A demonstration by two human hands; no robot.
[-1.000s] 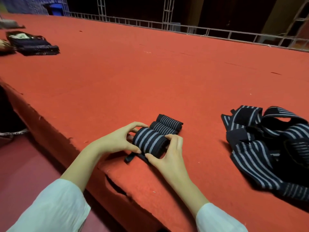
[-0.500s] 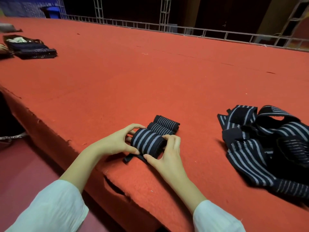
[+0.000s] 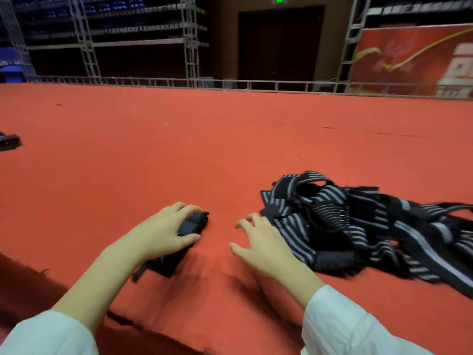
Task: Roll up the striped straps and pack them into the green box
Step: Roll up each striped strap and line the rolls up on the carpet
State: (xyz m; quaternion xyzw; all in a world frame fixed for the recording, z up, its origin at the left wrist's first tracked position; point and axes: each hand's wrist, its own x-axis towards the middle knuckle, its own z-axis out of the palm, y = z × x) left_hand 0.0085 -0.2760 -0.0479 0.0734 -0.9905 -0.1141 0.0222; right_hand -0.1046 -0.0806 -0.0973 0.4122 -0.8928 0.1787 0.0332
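Carpet, red, covers a raised platform across the whole view. The left hand grasps a rolled strap: the fingers curl over the top of the roll and the thumb closes on its near side, with the roll resting on the carpet under the palm. More dark striped cloth runs back from this grip, under the wrist, toward the near edge of the platform; blur prevents telling whether it belongs to the same roll. The right hand is released, with fingers spread and slightly bent, holding nothing. It sits to the right of the grip, apart from the roll, with bare carpet between the two. A pile of straps, loose, tangled, dark with pale stripes, lies just beside the outer edge of the right hand; contact between hand and pile cannot be told. Both wrists show white sleeves. Far to the left of the grip, at the frame edge, lies a dark bundle, too small to identify. A metal railing borders the far side of the carpet.
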